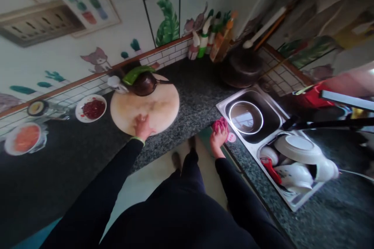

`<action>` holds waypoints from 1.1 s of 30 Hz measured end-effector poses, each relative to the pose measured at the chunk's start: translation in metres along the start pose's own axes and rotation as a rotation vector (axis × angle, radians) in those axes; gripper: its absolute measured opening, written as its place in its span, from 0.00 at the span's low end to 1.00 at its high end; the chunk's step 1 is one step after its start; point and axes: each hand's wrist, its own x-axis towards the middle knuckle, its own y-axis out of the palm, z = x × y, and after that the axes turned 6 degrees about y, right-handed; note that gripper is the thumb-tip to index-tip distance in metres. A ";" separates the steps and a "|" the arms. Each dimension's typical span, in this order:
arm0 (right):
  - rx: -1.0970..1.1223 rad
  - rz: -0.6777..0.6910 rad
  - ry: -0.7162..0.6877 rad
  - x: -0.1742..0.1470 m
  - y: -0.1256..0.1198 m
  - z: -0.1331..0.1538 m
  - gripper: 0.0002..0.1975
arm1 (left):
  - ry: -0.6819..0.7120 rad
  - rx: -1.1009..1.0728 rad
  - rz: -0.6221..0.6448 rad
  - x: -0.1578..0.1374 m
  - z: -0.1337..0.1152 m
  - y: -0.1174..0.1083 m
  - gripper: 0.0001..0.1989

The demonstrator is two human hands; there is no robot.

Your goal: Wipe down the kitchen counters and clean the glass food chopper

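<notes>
My L hand [143,127], fingers spread, rests on the round board [165,103] at 9 o'clock, & my R hand [217,139], fingers curled round the pink cloth [219,123], is approx 4 o'clock, tabletop [198,91] edge nr sink [248,143].

No legible txt, 1 pink rd. label [231,137] nr sink [248,146], print too blurry

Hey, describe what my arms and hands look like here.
Both the left hand and right hand are ungloved. The left sleeve and right sleeve are long, dark and plain-looking. A thin pale greenish band circles the left wrist.
</notes>
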 end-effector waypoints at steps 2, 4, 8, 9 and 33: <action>0.042 0.055 -0.094 0.005 0.019 0.038 0.22 | -0.009 -0.027 -0.018 0.001 0.002 0.002 0.51; 0.085 0.128 -0.169 -0.004 0.029 0.068 0.20 | -0.011 -0.042 -0.024 0.001 0.003 0.004 0.53; 0.185 0.370 -0.352 -0.071 0.029 0.117 0.21 | -0.014 -0.042 -0.006 0.000 0.002 0.004 0.53; 0.212 0.461 -0.421 -0.095 0.027 0.130 0.22 | -0.018 -0.033 -0.002 0.000 0.001 0.004 0.53; -0.068 0.236 -0.225 0.071 -0.023 -0.010 0.20 | 0.006 0.090 0.029 0.007 0.013 -0.001 0.51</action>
